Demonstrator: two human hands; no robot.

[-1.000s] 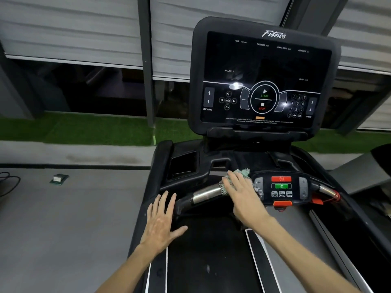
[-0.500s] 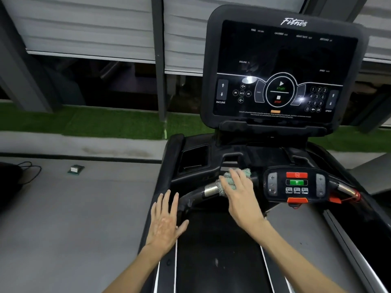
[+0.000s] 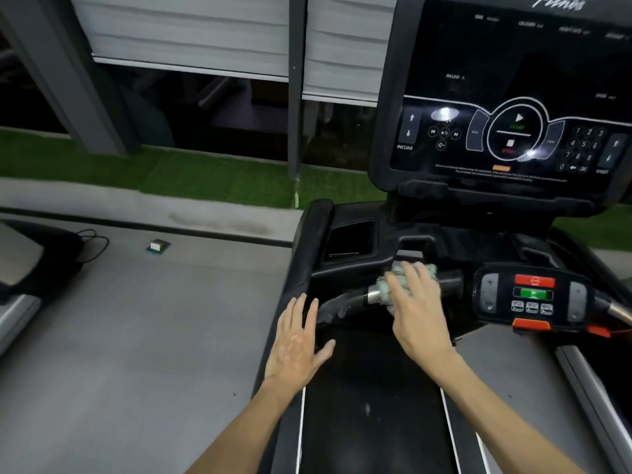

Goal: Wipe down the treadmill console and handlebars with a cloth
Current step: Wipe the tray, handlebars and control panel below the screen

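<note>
While two bare forearms reach in from the bottom edge, the belt (image 3: pixel 372 405) runs dark between them, edged by two white stripes. The left hand (image 3: pixel 297 343) lies flat at about 7 o'clock from the bar, five fingers spread and holding nothing; whether it touches the treadmill's left side rail is unclear. The right hand (image 3: pixel 415 309) presses one pale greenish cloth (image 3: pixel 398 280) down onto the bar (image 3: pixel 352 302), fingers splayed over the fabric rather than curled round it; cloth edges peek out past the fingertips at 11 and 1 o'clock. The bar's black grip shows at 9 o'clock from the cloth. At 3 o'clock from that hand sits one small keypad (image 3: pixel 531 295) with one red button above one green one, and one orange tab beneath. Beyond, at 12 o'clock, one recessed tray (image 3: pixel 349 241) lies in the black deck, and above it rises one console (image 3: pixel 509 97), its screen dark, printed with controls. Off at 10 o'clock one small box (image 3: pixel 158 247) rests on the grey floor (image 3: pixel 136 336), with one cable (image 3: pixel 92 244) farther left.
</note>
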